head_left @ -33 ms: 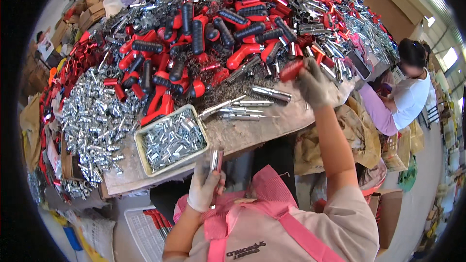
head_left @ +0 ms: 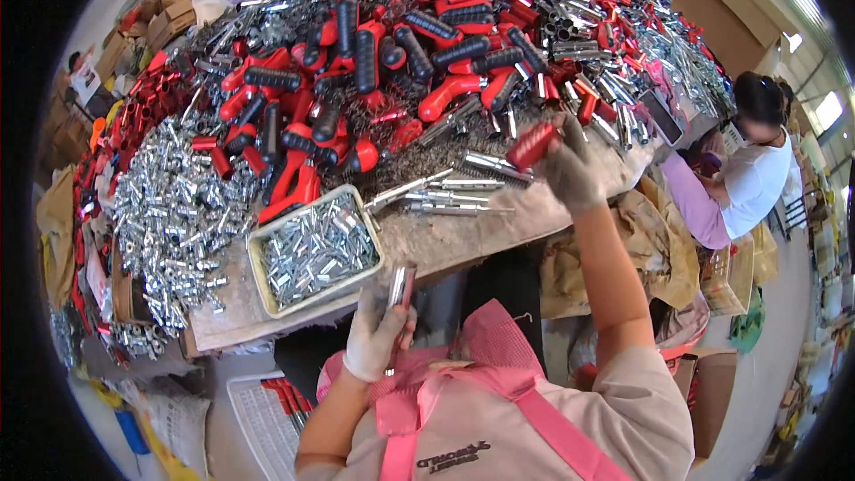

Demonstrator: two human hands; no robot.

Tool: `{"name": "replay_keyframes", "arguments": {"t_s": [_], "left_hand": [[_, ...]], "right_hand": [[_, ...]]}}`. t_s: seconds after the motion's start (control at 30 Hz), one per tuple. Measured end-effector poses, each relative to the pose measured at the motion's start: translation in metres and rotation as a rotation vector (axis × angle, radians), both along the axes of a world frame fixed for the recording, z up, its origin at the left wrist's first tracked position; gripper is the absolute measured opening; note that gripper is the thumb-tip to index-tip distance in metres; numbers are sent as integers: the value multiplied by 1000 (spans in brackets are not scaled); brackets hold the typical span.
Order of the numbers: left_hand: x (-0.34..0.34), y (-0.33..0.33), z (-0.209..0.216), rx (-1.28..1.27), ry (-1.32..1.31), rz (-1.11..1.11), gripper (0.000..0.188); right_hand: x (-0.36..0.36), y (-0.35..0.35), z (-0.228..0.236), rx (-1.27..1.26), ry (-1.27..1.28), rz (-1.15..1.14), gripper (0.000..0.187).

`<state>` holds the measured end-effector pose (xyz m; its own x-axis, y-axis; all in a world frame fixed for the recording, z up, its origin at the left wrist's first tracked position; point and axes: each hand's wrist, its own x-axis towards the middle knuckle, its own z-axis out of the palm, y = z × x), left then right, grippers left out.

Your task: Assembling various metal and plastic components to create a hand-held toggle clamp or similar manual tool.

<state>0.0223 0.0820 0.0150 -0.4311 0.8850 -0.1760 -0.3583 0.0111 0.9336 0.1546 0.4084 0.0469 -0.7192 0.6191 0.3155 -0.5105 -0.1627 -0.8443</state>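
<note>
Wrapped in a pale glove, my left hand (head_left: 372,344) is closed around a shiny chrome tube (head_left: 403,288), held upright near my body in front of the bench edge. My gloved right hand (head_left: 574,171) reaches over the bench and grips a short red metal sleeve (head_left: 532,146) at its fingertips. Just left of that hand lie several silver rods and tubes (head_left: 445,205) on the bench. A white tray (head_left: 381,254) of small zinc-coloured pins stands at the front edge, close to my left hand.
Red and black handles (head_left: 365,62) are heaped mid-bench. Silver fittings (head_left: 169,223) pile up on the left. A phone (head_left: 661,116) lies at the right edge beside a seated co-worker (head_left: 757,169). Below the bench, a white crate (head_left: 263,419) holds red-handled items.
My right hand and the red sleeve have shifted slightly left, and the sleeve shows more sharply. My left hand keeps hold of the chrome tube, which has tilted a little.
</note>
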Motion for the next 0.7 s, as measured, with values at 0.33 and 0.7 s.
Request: {"name": "replay_keyframes", "arguments": {"t_s": [0.33, 0.7], "left_hand": [[3, 2, 12, -35, 593, -123, 32], [4, -33, 4, -164, 632, -123, 33]], "right_hand": [[4, -118, -7, 254, -118, 283, 50], [25, -138, 4, 410, -438, 22, 31]]}}
